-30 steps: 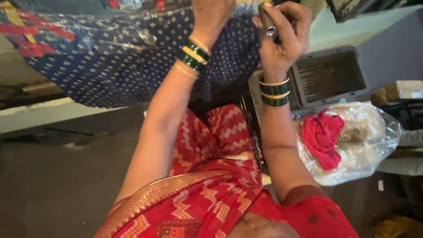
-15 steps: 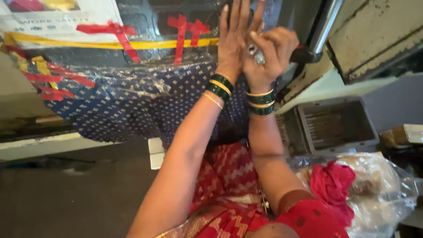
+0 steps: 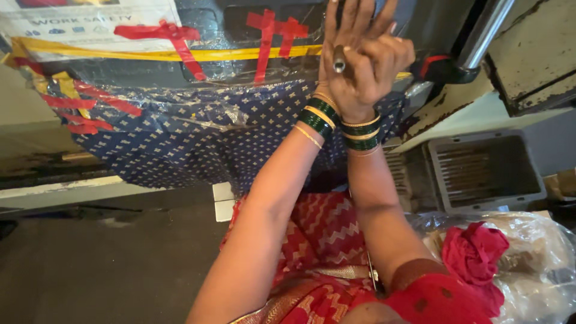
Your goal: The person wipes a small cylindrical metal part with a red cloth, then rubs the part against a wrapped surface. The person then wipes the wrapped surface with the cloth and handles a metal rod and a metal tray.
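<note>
A short dark metal rod (image 3: 339, 59), cylindrical with a pale blunt end facing the camera, sits high in the head view, gripped upright in the right hand (image 3: 373, 67). That hand's fingers are curled tight around the rod in a fist. The left hand (image 3: 345, 33) lies just behind and against it, fingers stretched nearly straight upward, holding nothing that can be made out; its palm seems to brace the right fist. Both wrists carry green and gold bangles (image 3: 318, 117).

Behind the hands stands a dark machine face wrapped in clear plastic film (image 3: 228, 54) fixed with red tape crosses and a yellow strip, above a blue dotted cloth (image 3: 198, 144). A grey slotted metal tray (image 3: 480, 171) lies lower right, beside a clear plastic bag holding red fabric (image 3: 474, 252).

By my judgement the rod is being set against the machine; further motion would need steady two-handed alignment.
</note>
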### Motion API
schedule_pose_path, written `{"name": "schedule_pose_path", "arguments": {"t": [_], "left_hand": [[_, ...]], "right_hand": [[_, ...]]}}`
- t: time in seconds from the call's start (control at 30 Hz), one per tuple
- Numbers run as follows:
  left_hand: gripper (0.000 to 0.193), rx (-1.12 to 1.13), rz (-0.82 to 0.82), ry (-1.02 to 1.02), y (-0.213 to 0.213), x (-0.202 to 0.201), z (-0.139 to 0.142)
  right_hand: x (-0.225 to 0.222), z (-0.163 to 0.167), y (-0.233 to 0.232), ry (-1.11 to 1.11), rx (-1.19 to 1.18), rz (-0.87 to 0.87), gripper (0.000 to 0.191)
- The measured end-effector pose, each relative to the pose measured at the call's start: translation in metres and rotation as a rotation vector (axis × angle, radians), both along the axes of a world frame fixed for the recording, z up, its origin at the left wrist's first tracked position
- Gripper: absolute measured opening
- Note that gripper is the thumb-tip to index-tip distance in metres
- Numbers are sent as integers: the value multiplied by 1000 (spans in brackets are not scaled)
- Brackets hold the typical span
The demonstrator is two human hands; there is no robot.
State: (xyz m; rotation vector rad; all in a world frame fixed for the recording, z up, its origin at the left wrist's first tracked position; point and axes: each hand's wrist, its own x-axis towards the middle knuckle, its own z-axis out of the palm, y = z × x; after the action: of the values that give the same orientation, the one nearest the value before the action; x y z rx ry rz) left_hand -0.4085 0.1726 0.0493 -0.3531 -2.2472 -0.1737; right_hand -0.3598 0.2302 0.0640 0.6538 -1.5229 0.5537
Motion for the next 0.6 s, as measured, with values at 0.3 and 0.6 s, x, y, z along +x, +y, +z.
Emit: {"name": "schedule_pose_path", "arguments": {"t": [0.3,0.6], "left_hand": [[63,-526,873,364,39,-25,-66],[41,-2395,2331,570,27,-58,-121]], "right_hand": [[1,1,5,-74,112,15,31],[-1,2,5,-146,157,32,37]]}}
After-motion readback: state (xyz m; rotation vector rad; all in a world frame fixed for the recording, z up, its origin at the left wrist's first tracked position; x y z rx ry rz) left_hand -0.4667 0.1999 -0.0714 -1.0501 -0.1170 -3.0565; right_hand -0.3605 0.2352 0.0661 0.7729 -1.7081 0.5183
